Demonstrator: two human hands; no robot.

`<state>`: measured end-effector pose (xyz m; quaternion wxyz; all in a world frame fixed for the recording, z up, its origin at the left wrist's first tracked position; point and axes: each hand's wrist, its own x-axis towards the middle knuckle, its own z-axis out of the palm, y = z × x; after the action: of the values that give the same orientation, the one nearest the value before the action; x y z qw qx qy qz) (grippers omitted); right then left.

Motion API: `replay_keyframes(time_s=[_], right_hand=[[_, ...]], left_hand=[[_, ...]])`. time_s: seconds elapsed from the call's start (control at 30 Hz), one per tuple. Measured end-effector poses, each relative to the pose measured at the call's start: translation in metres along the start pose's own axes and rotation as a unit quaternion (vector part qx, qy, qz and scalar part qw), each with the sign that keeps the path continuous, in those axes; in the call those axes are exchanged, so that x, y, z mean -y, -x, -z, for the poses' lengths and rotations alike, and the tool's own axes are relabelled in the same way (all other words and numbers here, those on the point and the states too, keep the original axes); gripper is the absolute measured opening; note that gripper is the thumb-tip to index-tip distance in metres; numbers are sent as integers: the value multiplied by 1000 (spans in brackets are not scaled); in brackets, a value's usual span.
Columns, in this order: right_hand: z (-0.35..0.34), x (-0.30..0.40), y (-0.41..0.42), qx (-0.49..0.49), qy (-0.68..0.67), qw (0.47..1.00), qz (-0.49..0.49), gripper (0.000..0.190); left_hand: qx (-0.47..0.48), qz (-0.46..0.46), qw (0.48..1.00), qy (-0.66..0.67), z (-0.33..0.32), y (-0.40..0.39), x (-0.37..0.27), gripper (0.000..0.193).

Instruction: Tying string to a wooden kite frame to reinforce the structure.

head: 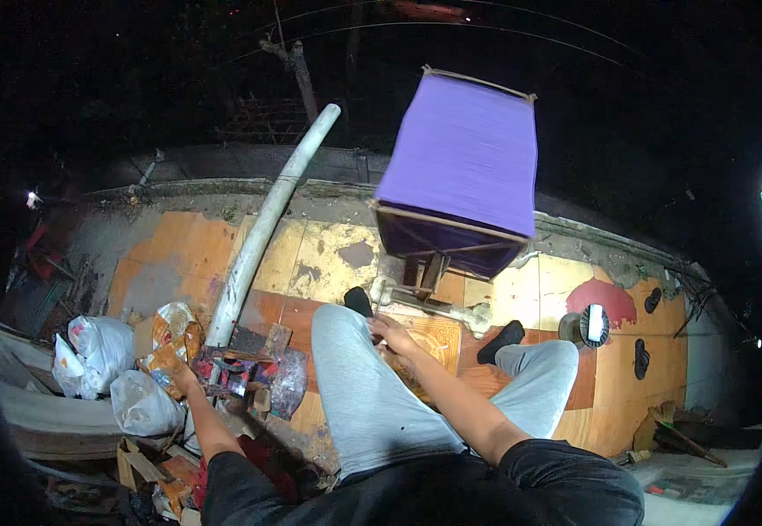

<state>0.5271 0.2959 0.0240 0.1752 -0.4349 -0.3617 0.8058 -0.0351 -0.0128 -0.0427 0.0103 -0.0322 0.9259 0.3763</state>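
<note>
My left hand (182, 379) reaches out to the left and touches a crumpled orange and white plastic bag (174, 338); its fingers are mostly hidden against the bag. Beside my left knee is my right hand (394, 338), fingers bent close together. A thin dark thing seems to stick up at its fingertips, too small to make out. Ahead of my knees stands a large box (463, 154) of purple sheeting over a thin wooden frame, its near end dark inside. A wooden post (432, 276) shows under it, by a pale bar (427, 309) with knobbed ends.
A long pale pole (275, 217) slants up at the left. Near its foot lie stained scraps (289, 384) and tied white plastic bags (101, 348). Wood offcuts (147, 467) lie lower left. A round lamp (594, 325) and dark slippers (642, 358) are on the patterned floor at the right.
</note>
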Motion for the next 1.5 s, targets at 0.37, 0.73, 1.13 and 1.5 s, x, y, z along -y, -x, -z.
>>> replay_keyframes(time_s=[0.37, 0.73, 1.13, 1.5], right_hand=[[62, 87, 139, 107, -325, 938, 53, 17], [154, -17, 54, -276, -100, 954, -64, 18], [-24, 59, 44, 61, -58, 996, 23, 35], [100, 70, 140, -335, -29, 915, 223, 19]], left_hand=[[-28, 58, 998, -22, 16, 35, -32, 59], [-3, 29, 1000, -10, 5, 14, -9, 53], [-52, -30, 997, 43, 9, 16, -13, 57], [47, 62, 996, -33, 4, 10, -6, 58]])
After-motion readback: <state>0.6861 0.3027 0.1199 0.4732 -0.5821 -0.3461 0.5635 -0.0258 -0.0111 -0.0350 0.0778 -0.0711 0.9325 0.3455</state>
